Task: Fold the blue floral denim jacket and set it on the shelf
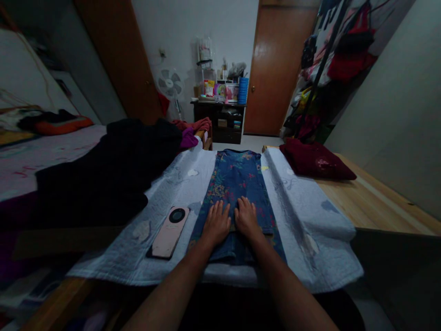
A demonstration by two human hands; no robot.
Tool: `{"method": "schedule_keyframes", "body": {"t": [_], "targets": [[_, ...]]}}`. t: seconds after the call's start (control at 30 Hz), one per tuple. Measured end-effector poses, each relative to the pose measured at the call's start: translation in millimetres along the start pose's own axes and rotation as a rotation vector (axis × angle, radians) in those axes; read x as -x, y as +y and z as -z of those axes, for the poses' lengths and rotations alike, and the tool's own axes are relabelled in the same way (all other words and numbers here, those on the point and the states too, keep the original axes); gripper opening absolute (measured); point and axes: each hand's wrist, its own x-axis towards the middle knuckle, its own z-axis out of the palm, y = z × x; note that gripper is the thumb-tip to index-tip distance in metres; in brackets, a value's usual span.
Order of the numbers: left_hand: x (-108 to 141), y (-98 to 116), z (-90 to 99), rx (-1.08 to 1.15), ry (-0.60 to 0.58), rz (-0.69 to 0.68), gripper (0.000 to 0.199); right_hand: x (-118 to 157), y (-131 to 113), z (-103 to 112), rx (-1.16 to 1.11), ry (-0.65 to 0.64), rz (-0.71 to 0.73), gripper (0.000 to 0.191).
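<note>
A dark blue garment with a floral print [237, 177] lies flat and folded over on a pale quilted cloth [186, 184]. It looks like a pair of trousers or a skirt; I cannot tell which. My left hand [217, 221] rests palm down on its near left part, fingers stretched out. Beside it, my right hand [246, 216] presses on the middle of the garment with fingers extended and slightly bent. Neither hand grips the fabric. Left of the garment, a pink phone [171, 232] with a round black camera ring lies face down on the cloth.
Dark clothing [99, 170] is heaped on the left, beside a bed. A folded maroon garment [317, 158] sits at the right on a wooden board [365, 202]. Further back stand a fan [170, 85], a dark cabinet [220, 122] and a wooden door [275, 69].
</note>
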Motion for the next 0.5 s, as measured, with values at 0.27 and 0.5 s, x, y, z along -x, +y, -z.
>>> {"method": "schedule_keyframes", "body": {"t": [0.27, 0.5], "targets": [[-1, 0, 0.8, -0.01, -0.001, 0.003, 0.051, 7, 13, -2, 0.063, -0.066, 0.048, 0.053], [-1, 1, 4.5, 0.002, -0.027, 0.017, 0.051, 12, 21, 7, 0.094, -0.107, 0.001, 0.058]]}}
